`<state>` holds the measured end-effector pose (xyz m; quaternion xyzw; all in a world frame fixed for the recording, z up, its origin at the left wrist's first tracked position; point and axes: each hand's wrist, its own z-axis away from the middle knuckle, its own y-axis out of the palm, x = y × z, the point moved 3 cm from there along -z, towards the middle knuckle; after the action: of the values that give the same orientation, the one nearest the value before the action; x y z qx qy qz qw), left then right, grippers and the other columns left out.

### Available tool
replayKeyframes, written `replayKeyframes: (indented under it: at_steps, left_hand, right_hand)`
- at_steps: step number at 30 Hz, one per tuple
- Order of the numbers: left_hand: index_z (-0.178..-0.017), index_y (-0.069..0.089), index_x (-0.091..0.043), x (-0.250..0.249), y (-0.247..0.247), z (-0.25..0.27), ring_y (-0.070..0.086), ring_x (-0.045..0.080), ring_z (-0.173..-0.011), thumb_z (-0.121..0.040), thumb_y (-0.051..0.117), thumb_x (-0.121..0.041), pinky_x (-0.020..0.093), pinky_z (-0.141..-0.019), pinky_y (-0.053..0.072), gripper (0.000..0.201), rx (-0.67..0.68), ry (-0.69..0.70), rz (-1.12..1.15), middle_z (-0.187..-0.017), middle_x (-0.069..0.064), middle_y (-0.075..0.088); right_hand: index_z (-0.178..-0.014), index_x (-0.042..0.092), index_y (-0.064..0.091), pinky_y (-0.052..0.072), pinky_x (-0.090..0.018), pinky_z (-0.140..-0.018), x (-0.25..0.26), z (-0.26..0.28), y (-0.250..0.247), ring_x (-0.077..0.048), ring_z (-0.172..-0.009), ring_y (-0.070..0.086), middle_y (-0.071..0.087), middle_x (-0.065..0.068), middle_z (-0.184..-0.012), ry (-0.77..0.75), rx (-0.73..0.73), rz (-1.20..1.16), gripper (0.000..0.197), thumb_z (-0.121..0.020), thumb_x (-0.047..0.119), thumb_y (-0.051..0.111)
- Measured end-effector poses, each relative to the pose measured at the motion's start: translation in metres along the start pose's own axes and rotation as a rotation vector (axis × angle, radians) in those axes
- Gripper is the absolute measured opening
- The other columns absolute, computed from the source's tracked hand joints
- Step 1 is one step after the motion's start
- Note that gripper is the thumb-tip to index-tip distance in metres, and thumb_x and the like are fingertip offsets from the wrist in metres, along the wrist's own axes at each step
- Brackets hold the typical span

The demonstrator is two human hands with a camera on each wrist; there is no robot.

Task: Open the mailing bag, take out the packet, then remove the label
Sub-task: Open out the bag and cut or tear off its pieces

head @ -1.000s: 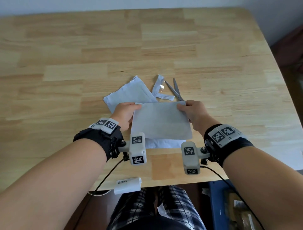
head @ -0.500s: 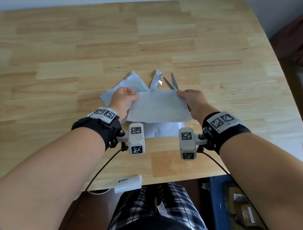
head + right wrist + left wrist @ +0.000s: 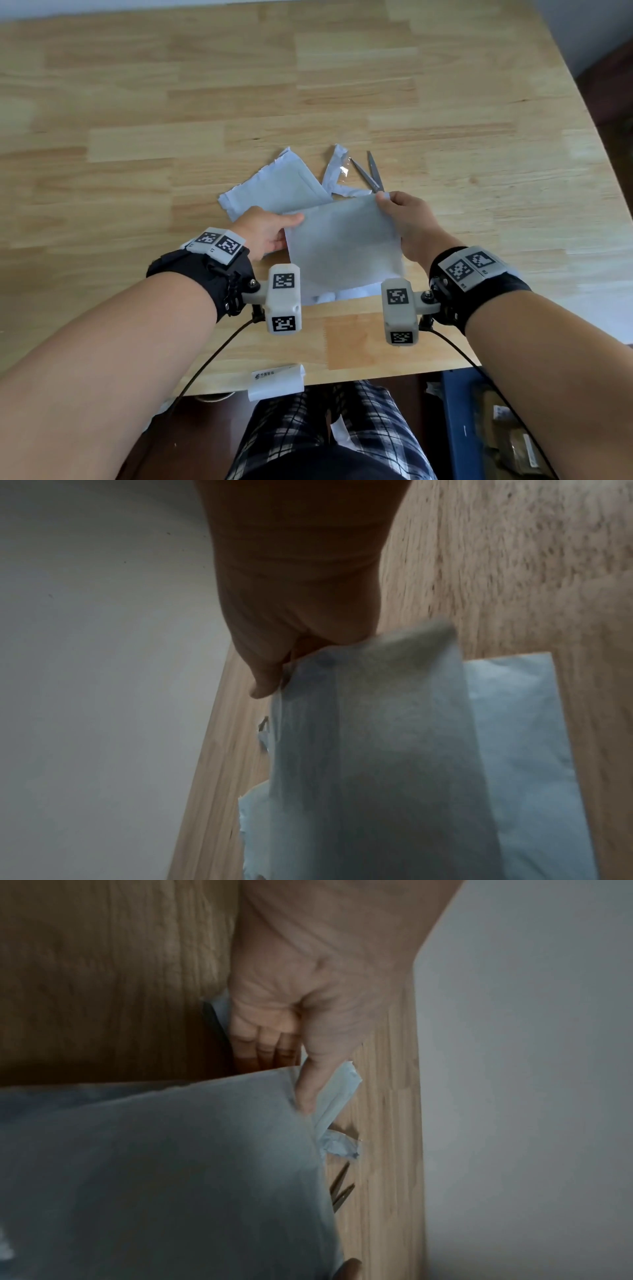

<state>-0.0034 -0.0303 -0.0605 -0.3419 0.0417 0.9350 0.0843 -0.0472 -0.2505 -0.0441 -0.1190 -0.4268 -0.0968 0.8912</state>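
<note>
A flat grey packet (image 3: 342,246) is held up over the table between both hands. My left hand (image 3: 291,222) grips its left edge, thumb (image 3: 308,1088) on top and fingers (image 3: 267,1053) beneath. At the packet's far right corner my right hand (image 3: 383,198) pinches it; the right wrist view shows that pinch (image 3: 274,680) on the packet (image 3: 369,750). The white mailing bag (image 3: 277,188) lies flat on the wood below and behind it. A white label (image 3: 277,380) sits at the table's near edge.
Scissors (image 3: 368,171) lie open just beyond my right hand, beside a cut-off white strip (image 3: 334,168). The wooden table (image 3: 137,137) stretches far and left. A blue bin (image 3: 459,428) stands on the floor at the right, my checked trousers in front.
Both hands keep their hold on the packet. It has moved a little away from me, and its far right corner now stands higher than the left.
</note>
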Motion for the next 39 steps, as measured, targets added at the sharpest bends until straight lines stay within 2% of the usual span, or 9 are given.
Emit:
replayKeyframes:
  at_steps: [4, 9, 15, 20, 25, 29, 32, 36, 39]
  left_hand:
    - [-0.090, 0.060, -0.010, 0.004, 0.002, 0.001, 0.063, 0.012, -0.078, -0.084, 0.069, -0.011, 0.021, -0.062, 0.048, 0.011, -0.047, -0.022, -0.013, -0.086, 0.001, 0.066]
    - [-0.081, 0.062, -0.011, 0.006, 0.007, 0.000, 0.063, 0.014, -0.072, -0.085, 0.067, -0.012, 0.021, -0.066, 0.048, 0.007, -0.054, 0.079, 0.031, -0.081, 0.001, 0.067]
    - [-0.073, 0.058, -0.009, 0.016, 0.002, 0.010, 0.056, 0.020, -0.070, -0.082, 0.071, -0.016, 0.024, -0.063, 0.042, 0.018, -0.004, 0.068, -0.230, -0.070, 0.004, 0.066]
    - [-0.086, 0.058, -0.010, 0.027, 0.000, 0.022, 0.051, 0.018, -0.082, -0.084, 0.069, -0.022, 0.024, -0.064, 0.034, 0.016, 0.011, 0.045, -0.431, -0.092, 0.006, 0.060]
    - [-0.103, 0.057, -0.009, 0.035, 0.013, 0.037, 0.057, 0.023, -0.090, -0.094, 0.054, -0.021, 0.032, -0.076, 0.051, 0.015, 0.053, 0.024, -0.366, -0.106, 0.010, 0.060]
    - [-0.121, 0.058, -0.002, 0.043, 0.017, 0.043, 0.060, 0.021, -0.103, -0.092, 0.058, -0.015, 0.035, -0.090, 0.051, 0.032, 0.102, 0.049, -0.377, -0.116, 0.009, 0.064]
    - [-0.119, 0.059, 0.003, 0.046, 0.015, 0.047, 0.060, 0.020, -0.100, -0.091, 0.059, -0.011, 0.025, -0.081, 0.051, 0.032, 0.080, 0.089, -0.395, -0.113, 0.011, 0.064]
    - [-0.117, 0.060, 0.003, 0.050, 0.014, 0.051, 0.061, 0.023, -0.101, -0.091, 0.059, -0.012, 0.028, -0.087, 0.050, 0.030, 0.068, 0.125, -0.431, -0.113, 0.012, 0.065]
    - [-0.094, 0.065, -0.002, 0.053, 0.012, 0.049, 0.061, 0.025, -0.087, -0.089, 0.063, -0.018, 0.032, -0.081, 0.049, 0.017, 0.013, 0.213, -0.583, -0.096, 0.012, 0.067]
  right_hand:
    - [-0.103, 0.017, 0.064, 0.056, -0.034, -0.072, -0.005, 0.006, -0.003, -0.021, -0.081, 0.066, 0.068, -0.002, -0.091, 0.030, 0.064, 0.025, 0.015, -0.088, 0.021, 0.064]
    - [-0.107, -0.001, 0.065, 0.051, -0.024, -0.061, -0.019, 0.022, -0.013, -0.017, -0.076, 0.063, 0.066, -0.005, -0.087, 0.103, 0.079, 0.147, 0.025, -0.086, 0.013, 0.067]
    - [-0.109, -0.013, 0.062, 0.053, -0.043, -0.092, -0.033, 0.037, -0.012, -0.032, -0.092, 0.064, 0.065, -0.025, -0.112, 0.086, -0.036, 0.156, 0.036, -0.087, 0.015, 0.066]
    - [-0.097, -0.019, 0.062, 0.055, -0.045, -0.088, -0.051, 0.049, -0.019, -0.029, -0.082, 0.063, 0.065, -0.020, -0.087, 0.107, -0.060, 0.208, 0.037, -0.083, 0.014, 0.070]
    - [-0.091, -0.018, 0.062, 0.056, -0.041, -0.085, -0.063, 0.059, -0.022, -0.031, -0.085, 0.064, 0.064, -0.020, -0.088, 0.131, -0.066, 0.153, 0.034, -0.082, 0.014, 0.071]
    - [-0.066, 0.001, 0.058, 0.055, -0.033, -0.082, -0.071, 0.064, -0.021, -0.027, -0.084, 0.062, 0.062, -0.010, -0.078, 0.107, -0.052, 0.103, 0.024, -0.083, 0.011, 0.070]
    - [-0.063, 0.003, 0.057, 0.052, -0.031, -0.073, -0.075, 0.065, -0.021, -0.022, -0.073, 0.059, 0.060, -0.007, -0.073, 0.071, -0.048, 0.174, 0.027, -0.081, 0.015, 0.072]
    - [-0.052, 0.013, 0.035, 0.025, -0.026, -0.049, -0.078, 0.069, -0.021, -0.016, -0.049, 0.028, 0.032, 0.000, -0.054, 0.017, -0.066, 0.327, 0.049, -0.081, 0.023, 0.073]
    - [-0.053, 0.015, 0.029, 0.023, -0.026, -0.047, -0.078, 0.071, -0.021, -0.015, -0.047, 0.024, 0.028, 0.000, -0.052, -0.035, -0.100, 0.405, 0.051, -0.082, 0.023, 0.071]
